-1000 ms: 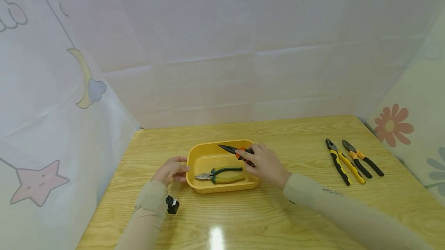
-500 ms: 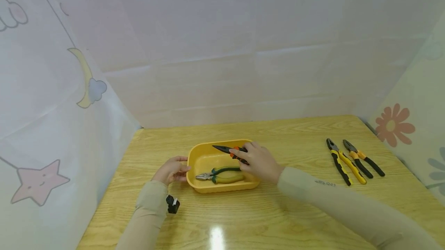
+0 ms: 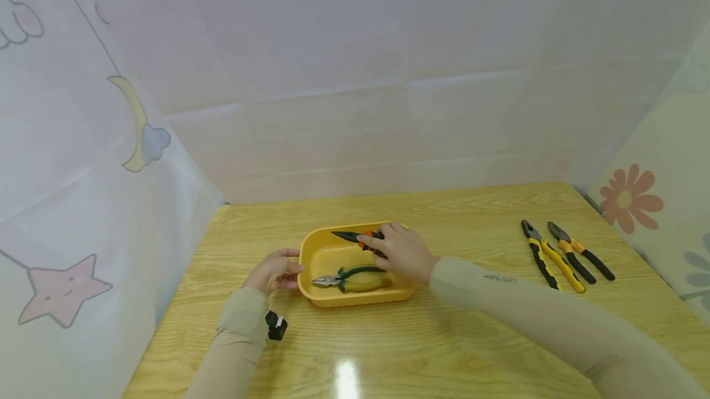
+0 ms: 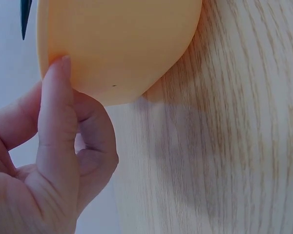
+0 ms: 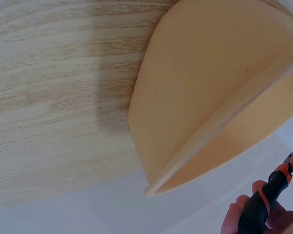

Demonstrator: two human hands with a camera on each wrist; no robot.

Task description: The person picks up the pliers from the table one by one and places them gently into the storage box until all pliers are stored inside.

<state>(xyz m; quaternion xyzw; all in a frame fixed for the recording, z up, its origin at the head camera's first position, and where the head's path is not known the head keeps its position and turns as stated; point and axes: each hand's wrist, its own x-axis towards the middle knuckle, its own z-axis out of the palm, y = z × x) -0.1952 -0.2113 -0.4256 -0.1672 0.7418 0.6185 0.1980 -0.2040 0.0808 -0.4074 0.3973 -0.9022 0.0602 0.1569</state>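
A yellow plastic basket [image 3: 322, 256] sits in the middle of the table, with my left hand [image 3: 274, 271] gripping its left end. In the left wrist view the thumb [image 4: 56, 109] lies against the outer wall near the rim, other fingers curled below. My right hand [image 3: 403, 252] holds long-nose pliers [image 3: 346, 237] with black-and-orange handles over the basket's far right part, their dark tip pointing left. Part of the handles is hidden by the hand. Combination pliers [image 3: 355, 280] with green and yellowish handles lie on the basket floor, nearer the front.
Two more pliers lie at the table's right: one with yellow-and-black handles [image 3: 549, 257], one with black-and-orange handles [image 3: 579, 257]. A small black device [image 3: 275, 325] is by the left wrist. Printed sheets [image 3: 355, 109] rise behind the table [image 3: 471, 331] and along its sides.
My right hand has moved left over the basket, carrying the long-nose pliers with it. The left hand stays at the basket's left end, and the basket has barely moved.
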